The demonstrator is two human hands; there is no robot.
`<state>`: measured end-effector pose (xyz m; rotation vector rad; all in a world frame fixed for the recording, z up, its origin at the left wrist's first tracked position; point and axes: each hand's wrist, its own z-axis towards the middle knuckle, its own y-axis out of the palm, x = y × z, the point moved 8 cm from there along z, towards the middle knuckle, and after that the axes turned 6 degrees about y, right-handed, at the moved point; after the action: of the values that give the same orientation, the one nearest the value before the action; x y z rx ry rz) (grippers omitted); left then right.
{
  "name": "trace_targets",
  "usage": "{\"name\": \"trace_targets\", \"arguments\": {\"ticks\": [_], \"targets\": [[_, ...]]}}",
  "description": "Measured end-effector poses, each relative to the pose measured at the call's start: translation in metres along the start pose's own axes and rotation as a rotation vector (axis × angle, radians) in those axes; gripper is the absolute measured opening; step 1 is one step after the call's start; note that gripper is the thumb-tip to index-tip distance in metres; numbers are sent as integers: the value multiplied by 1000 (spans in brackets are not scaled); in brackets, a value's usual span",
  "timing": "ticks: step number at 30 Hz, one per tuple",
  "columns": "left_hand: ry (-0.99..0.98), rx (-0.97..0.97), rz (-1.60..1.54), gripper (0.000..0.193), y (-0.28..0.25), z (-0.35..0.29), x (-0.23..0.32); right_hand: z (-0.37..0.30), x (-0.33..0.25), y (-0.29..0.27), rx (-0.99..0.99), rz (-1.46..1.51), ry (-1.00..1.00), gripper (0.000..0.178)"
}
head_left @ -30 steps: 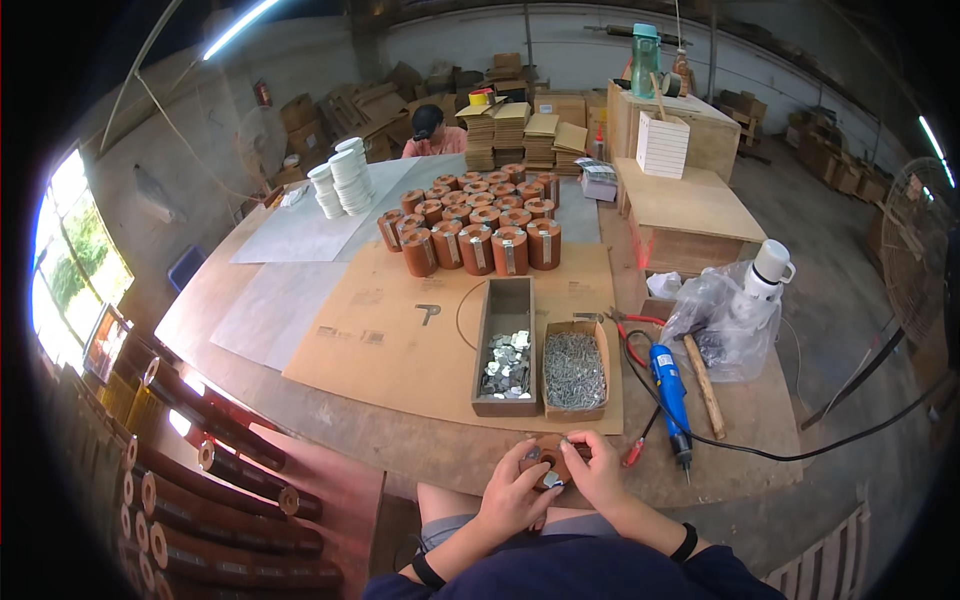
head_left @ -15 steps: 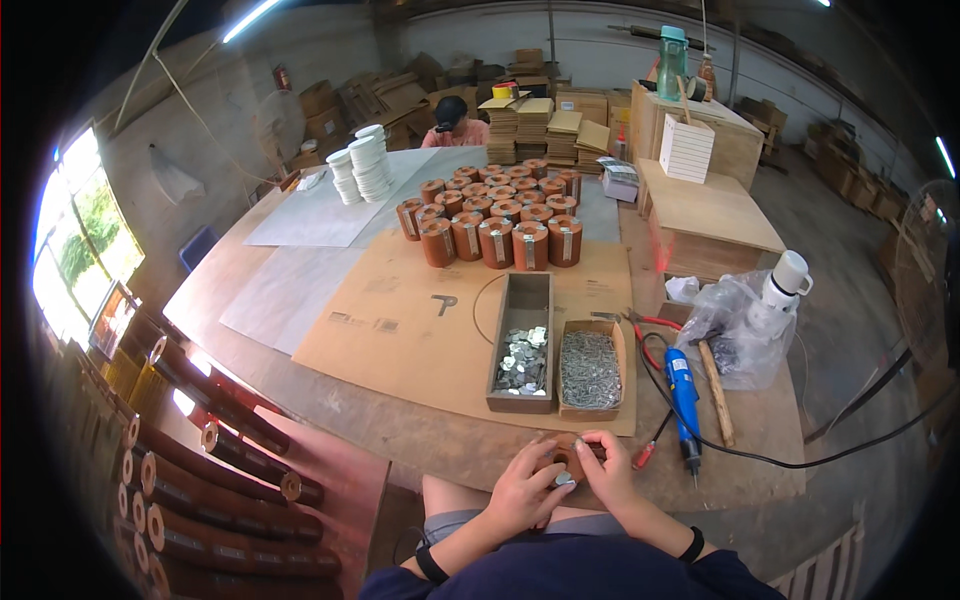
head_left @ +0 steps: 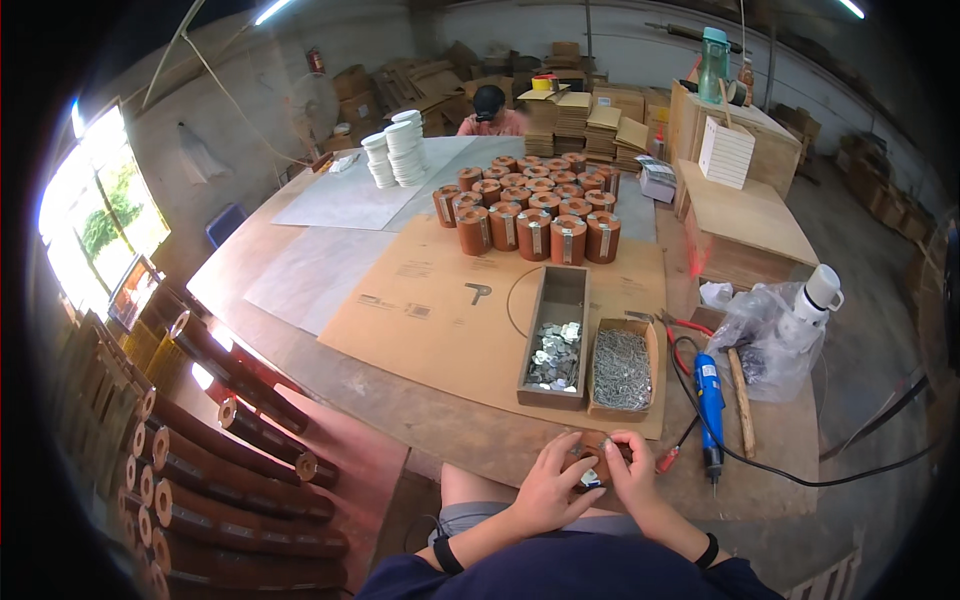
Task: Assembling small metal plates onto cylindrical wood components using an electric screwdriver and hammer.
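Close in front of me, at the table's near edge, my left hand (head_left: 552,492) is wrapped round a brown hollow cylinder (head_left: 594,453). A shiny metal tab (head_left: 590,478) shows beside its fingers. My right hand (head_left: 634,478) is closed at the cylinder's right side, thumb and forefinger pinched near the rim; whatever small thing they may hold is hidden. Just beyond my hands stand a long box of flat metal pieces (head_left: 553,392) and a cardboard box of nails or screws (head_left: 621,370). Several similar brown cylinders (head_left: 535,235) with metal strips stand farther back.
A blue electric screwdriver (head_left: 709,400), its black cable, red-handled pliers (head_left: 690,328) and a wooden stick (head_left: 743,400) lie to the right. Nearby stands a white flask (head_left: 820,292) by a plastic bag. White stacks (head_left: 404,150) and a person (head_left: 492,115) are at the back; long brown tubes (head_left: 235,480) lie left.
The whole view has shifted, so the scene sits farther right in the picture. Both hands stay on the brown cylinder, with only slight finger movement.
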<state>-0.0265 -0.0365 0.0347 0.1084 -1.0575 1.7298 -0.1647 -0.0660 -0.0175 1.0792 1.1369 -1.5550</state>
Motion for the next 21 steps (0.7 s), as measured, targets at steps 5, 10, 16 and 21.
{"name": "trace_targets", "arguments": {"ticks": [5,10,16,21], "targets": [[26,-88,96,59,11,7,1,-1,-2,-1,5,7,-34,12],[-10,-192,195,68,18,11,0,-2,-5,0,0,51,0,11],[-3,-321,322,72,27,10,-2,3,2,-5,24,12,22,12],[12,-433,365,72,27,23,6,21,-81,-7,102,-130,-305,18]]}}
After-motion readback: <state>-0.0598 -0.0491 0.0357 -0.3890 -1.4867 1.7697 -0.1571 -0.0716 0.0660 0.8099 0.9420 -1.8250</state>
